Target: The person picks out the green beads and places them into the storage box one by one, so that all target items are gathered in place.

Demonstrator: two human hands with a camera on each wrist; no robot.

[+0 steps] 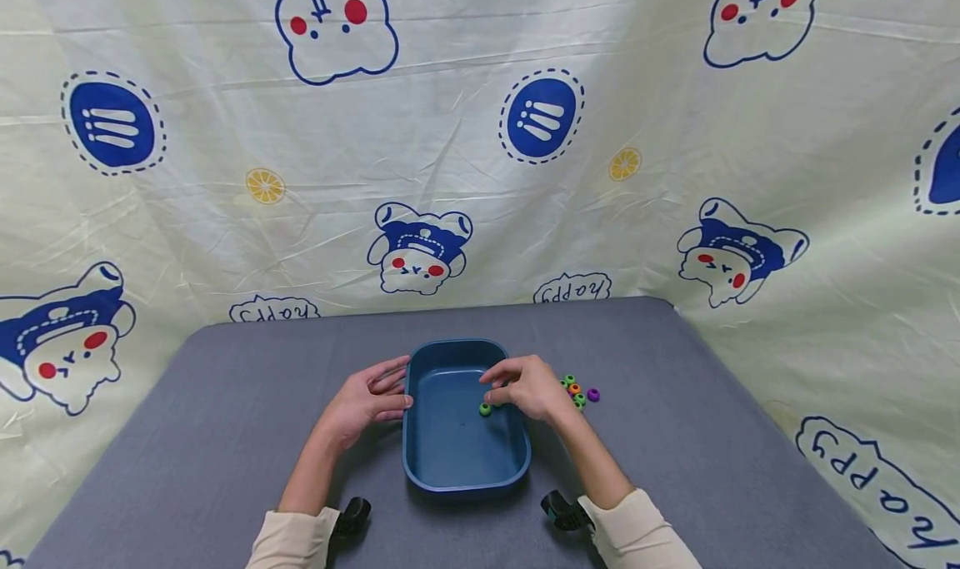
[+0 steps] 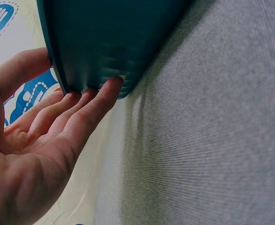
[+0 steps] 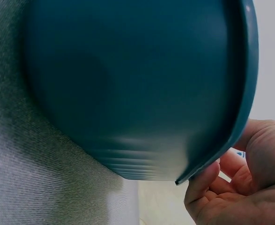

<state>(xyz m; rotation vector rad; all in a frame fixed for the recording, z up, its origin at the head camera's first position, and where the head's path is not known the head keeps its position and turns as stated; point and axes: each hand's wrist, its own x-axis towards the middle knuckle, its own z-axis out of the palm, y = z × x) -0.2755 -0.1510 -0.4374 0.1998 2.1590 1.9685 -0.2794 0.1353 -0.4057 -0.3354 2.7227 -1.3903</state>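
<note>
A pale cloth printed with blue cartoon bears [image 1: 420, 252] hangs behind and around a grey table [image 1: 225, 419]. Near the middle of the table, towards its front edge, stands a blue rectangular tray [image 1: 450, 461].

The left hand [image 1: 367, 402] rests against the tray's left wall with straight, relaxed fingers; the left wrist view shows the fingertips [image 2: 111, 86] touching the outer wall just under the rim, gripping nothing.

The right hand [image 1: 528, 388] reaches over the tray's right rim with curled fingers, and a green ring [image 1: 485, 409] sits at its fingertips, low inside the tray near the right wall; whether the fingers actually pinch the ring or it already lies on the tray floor cannot be told. The right wrist view shows only the tray's outer wall [image 3: 128, 93] and part of that hand [image 3: 231, 192].

Just right of the tray, by the right hand, lies a small cluster of rings [image 1: 573, 388] in green and orange, with a purple ring [image 1: 593, 395] at its right end.
</note>
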